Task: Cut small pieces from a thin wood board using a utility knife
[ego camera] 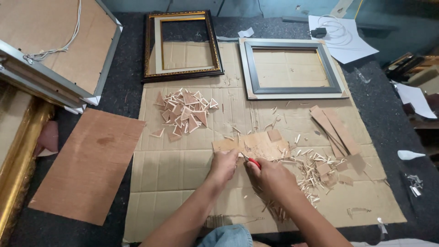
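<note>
while both hands work, thin wood gets cut.
left hand (pixel 222 165) fingers press the wood piece (pixel 253 145); right hand (pixel 270 175) fingers grip a red-handled cutter (pixel 252 161).

Dark felt-covered table (pixel 132 98) under flattened cardboard sheet (pixel 183 174), plywood board (pixel 89 164), white paper (pixel 347 43), two picture frames.

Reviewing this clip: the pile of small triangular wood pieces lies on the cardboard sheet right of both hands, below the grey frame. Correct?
Not quite. The pile of small triangular wood pieces lies on the cardboard sheet up and left of both hands, below the dark gold-trimmed frame, not the grey frame. The head view shows it.
</note>
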